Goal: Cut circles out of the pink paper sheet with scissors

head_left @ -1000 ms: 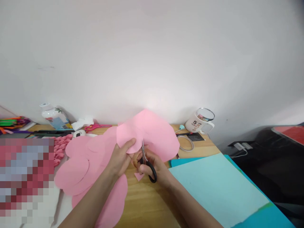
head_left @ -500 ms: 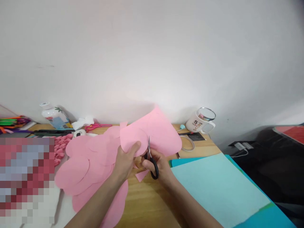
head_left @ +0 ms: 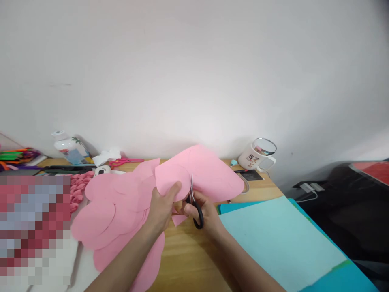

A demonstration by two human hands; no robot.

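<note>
My left hand (head_left: 162, 207) pinches the near edge of a pink paper sheet (head_left: 209, 172), thumb on top, holding it up off the wooden table (head_left: 188, 259). In my right hand (head_left: 202, 213) are black-handled scissors (head_left: 194, 202), fingers through the loops and blades pointing up into the sheet's edge. A small pink offcut (head_left: 178, 219) lies under my hands. Several rounded pink paper cutouts (head_left: 106, 211) are stacked on the table to the left.
Light blue and teal paper sheets (head_left: 279, 239) lie at the right. A white mug (head_left: 257, 156), cable and small card stand behind. At back left are a white bottle (head_left: 68, 149), pink scissors (head_left: 123, 162), coloured pipe cleaners (head_left: 15, 156) and pink pieces (head_left: 77, 188).
The pink sheet has turned and dropped lower, its right edge swinging out further right. Both hands shifted slightly right and the scissors advanced along the edge.
</note>
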